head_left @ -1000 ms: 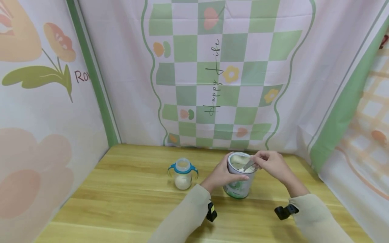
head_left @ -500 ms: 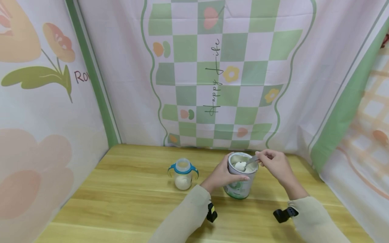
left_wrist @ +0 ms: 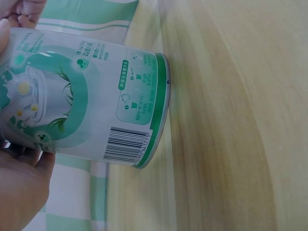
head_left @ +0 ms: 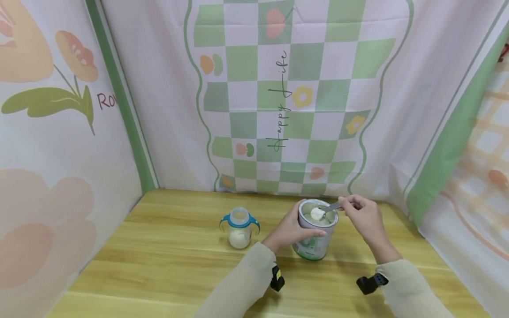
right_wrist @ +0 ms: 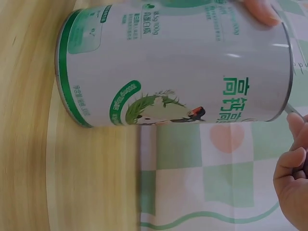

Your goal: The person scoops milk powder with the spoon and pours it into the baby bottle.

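Head view: over the last second the metal spoon (head_left: 332, 206) has been raised from a dipped slant inside the milk-powder tin (head_left: 316, 245), and a rounded heap of powder (head_left: 317, 213) is now carried on it at the tin's mouth. By that, scooping is judged to be all but finished. The spoon's handle is pinched by the right hand (head_left: 362, 216); the tin, on the tabletop (head_left: 159, 256), is gripped round its side by the left hand (head_left: 292, 227), barely shifted. The heap is ringed by the tin's rim, against which it could be knocked sideways; upward, room is left. Tabletop lies between tin and uncapped two-handled baby bottle (head_left: 238, 230). Rearward, space is bounded by the checkered curtain (head_left: 304, 126).
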Motion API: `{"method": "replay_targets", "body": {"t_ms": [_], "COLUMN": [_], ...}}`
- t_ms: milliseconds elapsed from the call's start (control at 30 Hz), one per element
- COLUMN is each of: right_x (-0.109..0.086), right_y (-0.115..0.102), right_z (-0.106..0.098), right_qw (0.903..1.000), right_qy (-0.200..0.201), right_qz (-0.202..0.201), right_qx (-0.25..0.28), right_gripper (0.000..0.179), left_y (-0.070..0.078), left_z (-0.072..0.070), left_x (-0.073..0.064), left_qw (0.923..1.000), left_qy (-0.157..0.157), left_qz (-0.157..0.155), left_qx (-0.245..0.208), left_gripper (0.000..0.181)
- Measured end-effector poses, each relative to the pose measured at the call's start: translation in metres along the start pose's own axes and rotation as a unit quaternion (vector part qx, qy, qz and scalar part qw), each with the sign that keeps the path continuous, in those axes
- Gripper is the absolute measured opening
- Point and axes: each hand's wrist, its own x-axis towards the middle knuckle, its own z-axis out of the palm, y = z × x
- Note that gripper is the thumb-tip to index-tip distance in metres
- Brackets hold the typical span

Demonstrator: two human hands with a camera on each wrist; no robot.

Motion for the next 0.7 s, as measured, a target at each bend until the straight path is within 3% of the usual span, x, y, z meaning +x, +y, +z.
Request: {"method": "replay_targets", "body": {"t_ms": [700], "right_x": [-0.0015], "right_y": [0.0028], "right_z": [0.0047], "right_qw": [0.9992], "right_qy": [0.035], "right_qz": [-0.004], "right_qx": [0.018], "right_gripper": [0.037], "left_y": [0.0017], "left_z": [0.0001], "left_x": [-0.0016], "left_qw": [1.0000], "left_qy": [0.000], "left_qz": [-0.004], "left_qx": [-0.004], "left_gripper": [0.092]}}
